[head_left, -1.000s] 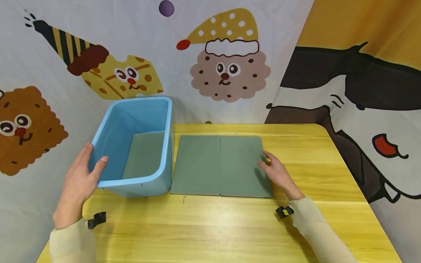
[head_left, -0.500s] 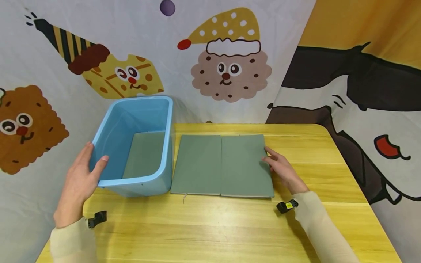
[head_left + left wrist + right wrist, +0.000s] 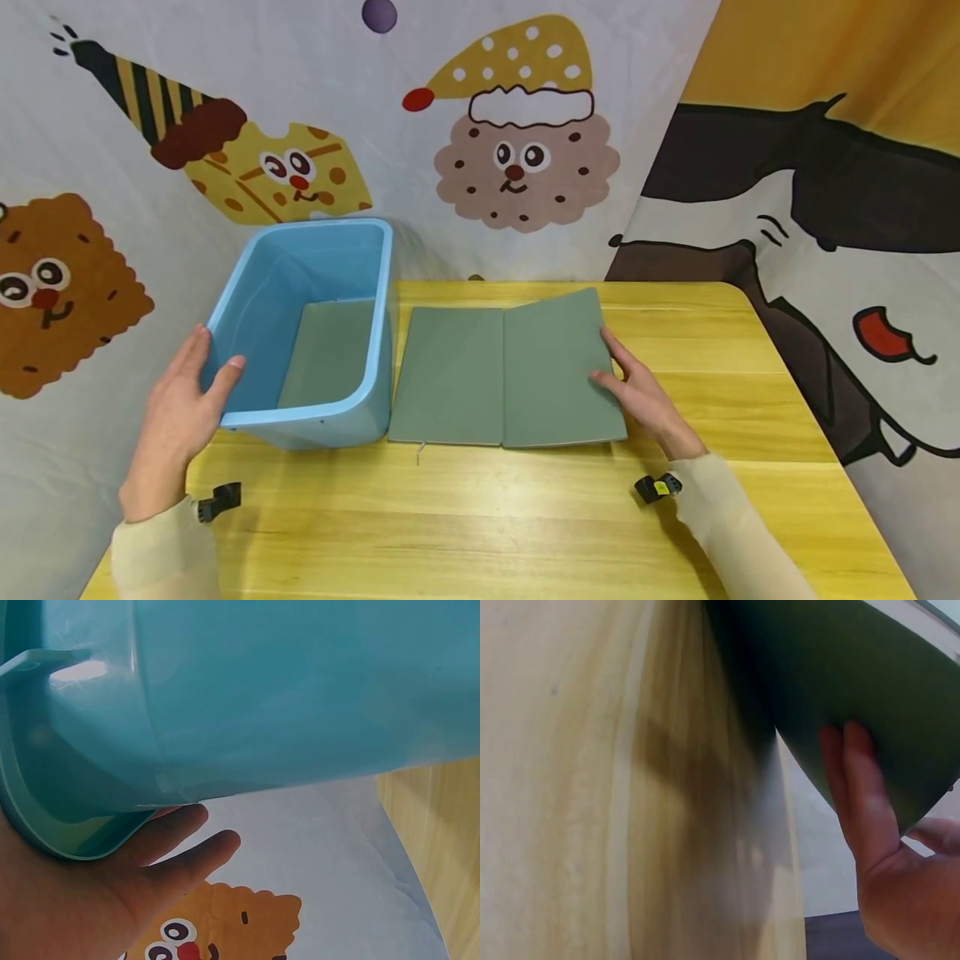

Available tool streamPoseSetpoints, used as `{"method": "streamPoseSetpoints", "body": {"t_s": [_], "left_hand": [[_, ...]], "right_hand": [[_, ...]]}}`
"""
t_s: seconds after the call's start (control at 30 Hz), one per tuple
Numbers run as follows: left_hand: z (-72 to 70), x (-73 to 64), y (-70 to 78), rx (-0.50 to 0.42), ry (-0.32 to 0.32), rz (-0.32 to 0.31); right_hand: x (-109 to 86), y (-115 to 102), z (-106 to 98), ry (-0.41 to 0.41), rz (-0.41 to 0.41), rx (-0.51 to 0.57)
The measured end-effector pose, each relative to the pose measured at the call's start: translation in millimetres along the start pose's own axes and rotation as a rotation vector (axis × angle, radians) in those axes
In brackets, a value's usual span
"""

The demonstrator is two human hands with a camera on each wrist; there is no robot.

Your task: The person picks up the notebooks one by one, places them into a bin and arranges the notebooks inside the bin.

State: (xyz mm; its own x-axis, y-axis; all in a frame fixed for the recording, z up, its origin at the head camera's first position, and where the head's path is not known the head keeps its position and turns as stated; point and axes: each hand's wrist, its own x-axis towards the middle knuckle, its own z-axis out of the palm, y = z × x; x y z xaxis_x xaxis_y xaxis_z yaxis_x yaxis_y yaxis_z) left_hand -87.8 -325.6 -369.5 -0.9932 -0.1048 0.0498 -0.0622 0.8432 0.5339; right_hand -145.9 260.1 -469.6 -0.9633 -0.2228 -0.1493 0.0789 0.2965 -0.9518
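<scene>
My left hand (image 3: 176, 425) grips the near left corner of a blue plastic bin (image 3: 300, 412), thumb over the rim and fingers along the outer wall. In the left wrist view, two fingers show beneath the bin wall (image 3: 285, 697). Beside the bin lie two green notebook panels meeting at a straight line; whether they are one notebook or two I cannot tell. The left panel (image 3: 450, 375) is flat. My right hand (image 3: 648, 396) pinches the right edge of the right notebook (image 3: 555, 375), thumb on top, and holds it tilted up. In the right wrist view, fingers press its green underside (image 3: 817, 667).
A flat green thing (image 3: 330, 354) lies on the bin's floor. A thin ribbon (image 3: 420, 452) sticks out below the left panel. The wooden table (image 3: 465, 525) reaches a printed cartoon cloth (image 3: 420, 167) behind, with another cloth at the right.
My right hand has taken hold of the right notebook's outer edge and raised it from the table, tilting it toward the left. The left hand and the bin have stayed in place.
</scene>
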Motion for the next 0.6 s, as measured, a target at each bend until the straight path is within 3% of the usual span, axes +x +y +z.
{"method": "streamPoseSetpoints", "body": {"t_s": [0.3, 0.6], "left_hand": [[-0.6, -1.3, -0.1, 0.007, 0.004, 0.006], [0.0, 0.4, -0.5, 0.026, 0.000, 0.002]], "right_hand": [[-1.9, 2.7, 6.2, -0.025, -0.022, -0.023], [-7.0, -8.4, 11.8, 0.003, -0.018, 0.114]]}}
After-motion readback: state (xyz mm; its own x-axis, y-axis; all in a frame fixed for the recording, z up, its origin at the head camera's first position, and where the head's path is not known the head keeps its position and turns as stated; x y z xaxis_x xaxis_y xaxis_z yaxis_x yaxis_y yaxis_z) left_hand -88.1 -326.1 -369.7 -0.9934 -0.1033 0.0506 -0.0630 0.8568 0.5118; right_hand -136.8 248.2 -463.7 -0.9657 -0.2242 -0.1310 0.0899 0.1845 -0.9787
